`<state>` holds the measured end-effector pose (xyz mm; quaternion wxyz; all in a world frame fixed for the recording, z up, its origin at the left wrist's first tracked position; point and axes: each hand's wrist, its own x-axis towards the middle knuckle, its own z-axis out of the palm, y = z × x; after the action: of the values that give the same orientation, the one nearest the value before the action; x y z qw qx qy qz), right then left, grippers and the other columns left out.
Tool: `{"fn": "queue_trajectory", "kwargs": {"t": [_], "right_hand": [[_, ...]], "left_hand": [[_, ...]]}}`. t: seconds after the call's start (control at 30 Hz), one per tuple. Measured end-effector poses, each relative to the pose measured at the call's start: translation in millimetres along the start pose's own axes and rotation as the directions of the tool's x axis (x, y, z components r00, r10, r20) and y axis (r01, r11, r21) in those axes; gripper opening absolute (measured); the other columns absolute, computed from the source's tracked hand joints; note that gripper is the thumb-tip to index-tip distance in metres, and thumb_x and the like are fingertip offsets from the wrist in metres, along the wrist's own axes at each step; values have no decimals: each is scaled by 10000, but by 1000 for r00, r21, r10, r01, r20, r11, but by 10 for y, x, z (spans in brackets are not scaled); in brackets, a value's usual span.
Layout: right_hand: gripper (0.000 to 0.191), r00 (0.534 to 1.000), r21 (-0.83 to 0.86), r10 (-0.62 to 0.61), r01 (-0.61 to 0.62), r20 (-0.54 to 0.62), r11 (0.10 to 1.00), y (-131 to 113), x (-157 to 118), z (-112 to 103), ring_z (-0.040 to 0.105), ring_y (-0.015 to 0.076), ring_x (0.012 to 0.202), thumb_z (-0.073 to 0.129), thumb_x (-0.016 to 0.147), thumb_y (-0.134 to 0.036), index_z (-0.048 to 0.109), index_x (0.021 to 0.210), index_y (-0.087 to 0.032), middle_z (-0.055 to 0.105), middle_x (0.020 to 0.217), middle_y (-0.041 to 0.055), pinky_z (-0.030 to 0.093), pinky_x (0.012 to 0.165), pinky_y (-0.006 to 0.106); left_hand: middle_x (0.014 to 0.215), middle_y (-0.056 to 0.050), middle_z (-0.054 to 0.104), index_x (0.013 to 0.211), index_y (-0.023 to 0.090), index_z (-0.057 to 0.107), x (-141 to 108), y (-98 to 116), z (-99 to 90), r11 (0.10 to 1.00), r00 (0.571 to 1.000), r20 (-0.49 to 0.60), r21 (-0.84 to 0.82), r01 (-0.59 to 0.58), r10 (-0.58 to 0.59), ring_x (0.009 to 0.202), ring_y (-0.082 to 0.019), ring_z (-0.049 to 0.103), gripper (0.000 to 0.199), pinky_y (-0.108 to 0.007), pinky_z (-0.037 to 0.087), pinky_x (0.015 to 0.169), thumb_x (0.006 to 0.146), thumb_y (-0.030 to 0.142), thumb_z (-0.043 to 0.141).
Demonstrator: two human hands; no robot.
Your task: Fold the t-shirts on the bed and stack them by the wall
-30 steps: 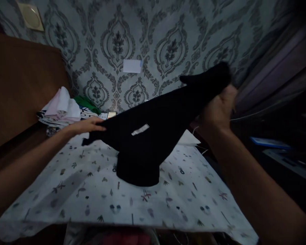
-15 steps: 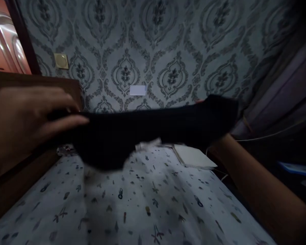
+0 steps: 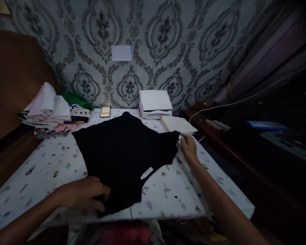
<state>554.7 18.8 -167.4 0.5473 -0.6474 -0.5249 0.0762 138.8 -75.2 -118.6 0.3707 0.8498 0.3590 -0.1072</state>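
A black garment (image 3: pixel 124 149), which looks like a shirt, lies spread over a white patterned cloth (image 3: pixel 165 194) on the table. A small white label (image 3: pixel 147 173) shows near its lower right edge. My left hand (image 3: pixel 91 194) is closed on the near left corner, with dark fabric between thumb and fingers. At the garment's right tip, my right hand (image 3: pixel 188 144) pinches the edge, and something small and white shows beside the fingertips.
Folded clothes (image 3: pixel 48 112) are stacked at the back left, beside a small framed card (image 3: pixel 105 112). White books or papers (image 3: pixel 155 100) sit against the wall, with an open-looking pad (image 3: pixel 178 124) in front. A white cable (image 3: pixel 219 107) runs along the right.
The black garment has come down from mid-air and now lies spread on the table. Both hands have lowered with it, and the view has tilted downward.
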Motion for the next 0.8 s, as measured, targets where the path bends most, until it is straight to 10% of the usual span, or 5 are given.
{"fn": "queue_trajectory", "kwargs": {"t": [0.13, 0.33, 0.47, 0.63, 0.8], "right_hand": [[296, 948, 75, -191, 178, 255, 981, -689, -907, 10, 598, 260, 1049, 497, 925, -432, 635, 1088, -228, 644, 1094, 102, 488, 932, 473], [501, 444, 235, -364, 319, 819, 918, -1578, -2151, 476, 539, 279, 1224, 654, 820, -200, 556, 1311, -215, 603, 1291, 126, 433, 1058, 474], [592, 502, 273, -347, 217, 792, 937, -1551, -2210, 631, 606, 222, 1004, 477, 662, 33, 652, 1172, -212, 669, 1033, 67, 515, 891, 375], [583, 625, 369, -306, 31, 718, 929, -1555, -2070, 330, 636, 191, 944, 423, 723, -3, 660, 1184, -269, 668, 1000, 30, 537, 854, 343], [332, 808, 284, -220, 68, 547, 956, -1487, -1902, -142, 684, 262, 975, 471, 944, -295, 687, 1195, -321, 722, 1076, 63, 589, 809, 382]], "left_hand": [[738, 16, 685, 756, 294, 683, 32, -7, -156, 934, 975, 130, -334, -126, 178, 766, -209, 617, 204, -288, 419, 677, 708, 483, 744], [737, 13, 626, 913, 223, 677, 23, -74, -450, 788, 951, 145, -602, -134, 272, 656, -138, 523, 358, -231, 409, 597, 748, 538, 720], [976, -73, 701, 1013, 214, 618, 46, -659, -842, 913, 966, -232, -408, 12, -117, 917, -242, 629, 433, -308, 495, 781, 812, 596, 576], [1118, -234, 653, 852, 161, 576, 127, -1593, -1181, 753, 425, -736, -173, 635, -528, 1179, -422, 556, 329, -445, 456, 914, 744, 471, 607], [729, -134, 656, 623, 218, 443, 113, -1733, -1173, 799, 479, -654, -368, 475, -586, 923, -400, 649, 377, -416, 479, 735, 605, 496, 697]]}}
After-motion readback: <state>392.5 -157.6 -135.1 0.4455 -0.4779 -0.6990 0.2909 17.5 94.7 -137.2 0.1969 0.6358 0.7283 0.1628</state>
